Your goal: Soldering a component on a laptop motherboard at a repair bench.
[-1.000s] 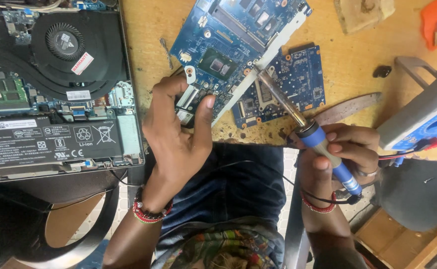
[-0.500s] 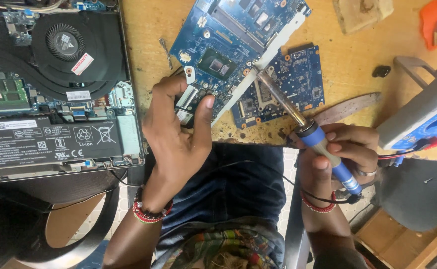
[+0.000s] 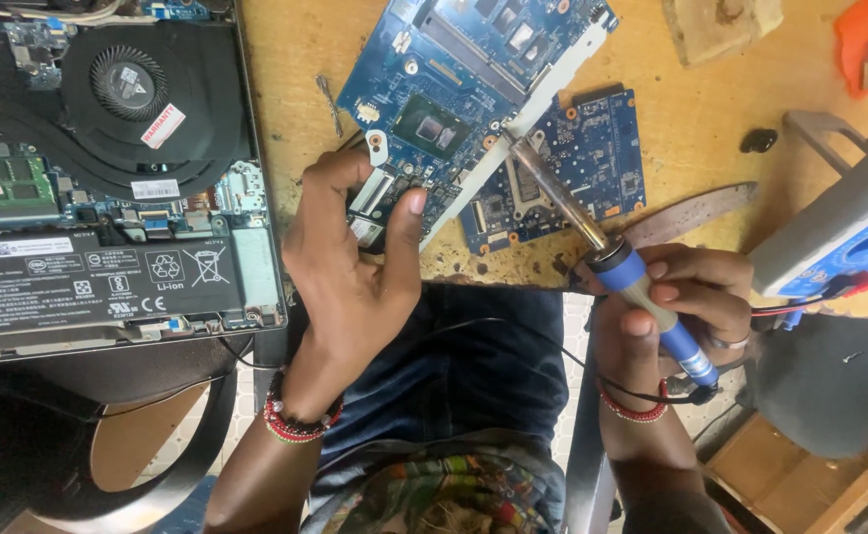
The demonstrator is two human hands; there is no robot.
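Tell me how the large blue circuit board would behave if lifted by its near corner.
The large blue circuit board looks thin and flat, so probably light and fairly stiff. Its exposed chips suggest fragility. The left hand already pinches its near edge, hinting one-handed lifting is easy.

Single head-worn view, looking steeply down, close over the workbench (image 3: 295, 59)

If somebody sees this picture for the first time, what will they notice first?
Probably the blue circuit board at top centre, with the soldering iron in the right hand touching its edge. The left hand steadies the board's lower corner. An opened laptop with its fan fills the left.
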